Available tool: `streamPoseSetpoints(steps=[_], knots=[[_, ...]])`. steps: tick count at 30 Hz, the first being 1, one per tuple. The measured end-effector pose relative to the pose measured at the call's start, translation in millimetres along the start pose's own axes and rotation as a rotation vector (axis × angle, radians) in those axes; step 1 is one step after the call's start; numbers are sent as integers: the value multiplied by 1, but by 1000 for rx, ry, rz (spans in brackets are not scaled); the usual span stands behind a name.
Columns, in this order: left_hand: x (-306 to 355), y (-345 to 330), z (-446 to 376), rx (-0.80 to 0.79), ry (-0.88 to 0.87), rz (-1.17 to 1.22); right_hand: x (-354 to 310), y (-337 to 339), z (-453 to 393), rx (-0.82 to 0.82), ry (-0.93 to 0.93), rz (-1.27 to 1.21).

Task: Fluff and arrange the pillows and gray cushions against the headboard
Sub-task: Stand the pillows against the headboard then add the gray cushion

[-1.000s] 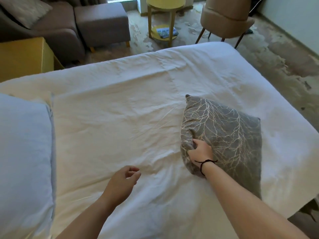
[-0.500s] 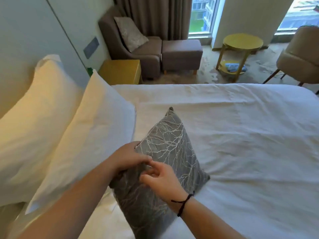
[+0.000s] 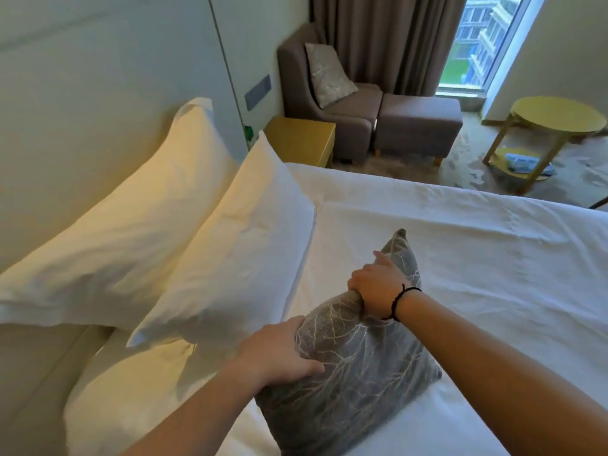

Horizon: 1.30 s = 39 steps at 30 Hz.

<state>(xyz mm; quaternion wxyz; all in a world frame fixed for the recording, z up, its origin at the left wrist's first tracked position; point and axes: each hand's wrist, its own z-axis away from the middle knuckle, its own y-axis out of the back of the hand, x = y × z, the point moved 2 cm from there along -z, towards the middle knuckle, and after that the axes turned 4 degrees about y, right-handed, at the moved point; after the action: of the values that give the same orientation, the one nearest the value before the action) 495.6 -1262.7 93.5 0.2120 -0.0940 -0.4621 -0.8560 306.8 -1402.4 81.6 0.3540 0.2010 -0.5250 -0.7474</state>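
Gripping a square gray cushion with a pale branch pattern (image 3: 358,373) on both sides, a person works at the head of a white-sheeted bed (image 3: 477,258). The right hand (image 3: 378,286), a thin black cord at its wrist, bunches the cushion's upper edge in a closed fist, index finger pointing out along the fabric toward the far corner. The left hand (image 3: 279,352) clasps the cushion's near left edge, thumb lying across the patterned face and the other fingers tucked behind it. The cushion stands tilted on the sheet between the two forearms, its lower part resting on the bed, its top corner rising beyond the right hand.

Just left of the cushion, a plump white pillow (image 3: 237,248) leans against a second white pillow (image 3: 121,232), which rests against the pale upholstered headboard (image 3: 82,110). A third white pillow (image 3: 138,390) lies lower down, beside the left forearm. Beyond the bed stand a yellow bedside cabinet (image 3: 301,138), a brown-gray armchair (image 3: 329,103) holding a patterned cushion, a matching footstool (image 3: 418,121) and a round yellow side table (image 3: 556,118) near the window.
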Motion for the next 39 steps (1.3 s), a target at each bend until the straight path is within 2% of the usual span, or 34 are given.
streamPoseSetpoints(steps=[5,8,12,13,15,18,19,22,27,33,39], knots=[[-20,37,12,180,27,26,-8,45,-4,121,-3,35],[-22,88,19,370,-13,68,-7,113,-14,296,-15,59],[-27,152,12,561,-122,110,-7,191,-48,640,-115,49],[-31,164,3,585,-125,106,-10,200,-64,659,-150,10],[-49,176,-22,550,-67,125,-29,203,-99,575,-175,-198],[-105,163,-59,349,67,172,-86,149,-152,203,-175,-669],[-130,153,-66,326,113,174,-104,125,-165,136,-222,-772],[-210,121,-78,341,255,210,-140,85,-195,207,-398,-913],[-279,72,-90,122,329,322,-161,88,-223,206,-480,-899],[-286,70,-98,239,211,190,-147,72,-194,282,-530,-862],[-315,90,-90,352,188,141,-138,57,-179,226,-522,-857]])
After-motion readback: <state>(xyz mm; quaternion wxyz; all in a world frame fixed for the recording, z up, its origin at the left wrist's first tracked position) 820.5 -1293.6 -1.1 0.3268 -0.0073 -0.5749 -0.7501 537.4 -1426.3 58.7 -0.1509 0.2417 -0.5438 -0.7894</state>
